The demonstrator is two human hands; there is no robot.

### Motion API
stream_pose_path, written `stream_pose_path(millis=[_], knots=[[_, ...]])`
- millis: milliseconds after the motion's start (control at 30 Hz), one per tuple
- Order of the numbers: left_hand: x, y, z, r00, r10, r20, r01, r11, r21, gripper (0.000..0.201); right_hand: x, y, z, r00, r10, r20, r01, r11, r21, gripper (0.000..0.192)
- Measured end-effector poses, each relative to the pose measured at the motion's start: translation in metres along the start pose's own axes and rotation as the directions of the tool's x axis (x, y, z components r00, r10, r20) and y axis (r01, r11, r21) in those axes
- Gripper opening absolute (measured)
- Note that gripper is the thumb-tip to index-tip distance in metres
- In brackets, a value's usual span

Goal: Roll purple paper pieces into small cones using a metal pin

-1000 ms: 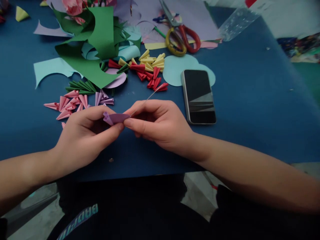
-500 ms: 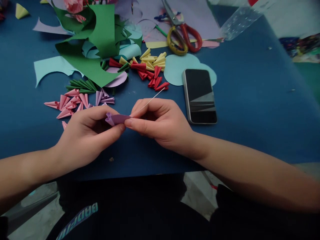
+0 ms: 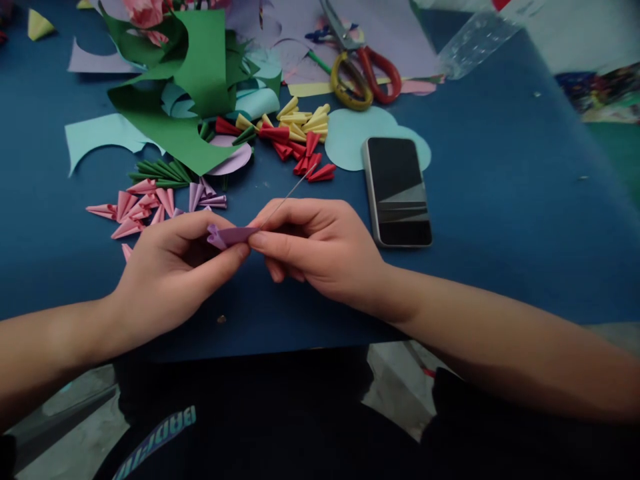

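Observation:
A purple paper cone (image 3: 231, 235) is pinched between the thumb and fingers of my left hand (image 3: 175, 270), its curled wide end facing left. My right hand (image 3: 320, 247) grips the pointed end with thumb and forefinger. A thin pale stick or wire (image 3: 290, 193) sticks out from those fingers, slanting up to the right; its lower end is hidden. Just beyond my left hand lie pink paper cones (image 3: 135, 208), purple cones (image 3: 203, 195) and dark green cones (image 3: 163, 173). Red cones (image 3: 305, 152) and yellow cones (image 3: 305, 119) are heaped farther back.
A phone (image 3: 399, 193) lies right of my right hand, partly over a light blue paper cutout (image 3: 355, 137). Scissors (image 3: 357, 63) rest behind it on purple paper. Green paper scraps (image 3: 200, 67) pile up at back left. The blue table (image 3: 500, 220) ends near my lap.
The thin stick has swung to a steeper slant in my right fingers, and its lower fingers have uncurled downward. My left hand keeps its pinch on the cone.

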State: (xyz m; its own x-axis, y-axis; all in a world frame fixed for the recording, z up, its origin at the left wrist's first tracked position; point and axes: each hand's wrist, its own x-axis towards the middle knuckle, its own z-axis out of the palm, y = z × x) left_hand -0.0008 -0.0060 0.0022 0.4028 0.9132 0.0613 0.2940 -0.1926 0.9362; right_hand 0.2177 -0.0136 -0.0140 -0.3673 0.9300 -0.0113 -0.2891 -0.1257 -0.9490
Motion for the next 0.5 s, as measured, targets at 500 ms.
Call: stream_pose_path(millis=[500], knots=[[0.0008, -0.002, -0.004, 1.0, -0.025, 0.017, 0.026, 0.998, -0.05, 0.006, 0.0016, 0.0032, -0.0017, 0.997, -0.073, -0.03, 0.072, 0.997, -0.009, 0.025]])
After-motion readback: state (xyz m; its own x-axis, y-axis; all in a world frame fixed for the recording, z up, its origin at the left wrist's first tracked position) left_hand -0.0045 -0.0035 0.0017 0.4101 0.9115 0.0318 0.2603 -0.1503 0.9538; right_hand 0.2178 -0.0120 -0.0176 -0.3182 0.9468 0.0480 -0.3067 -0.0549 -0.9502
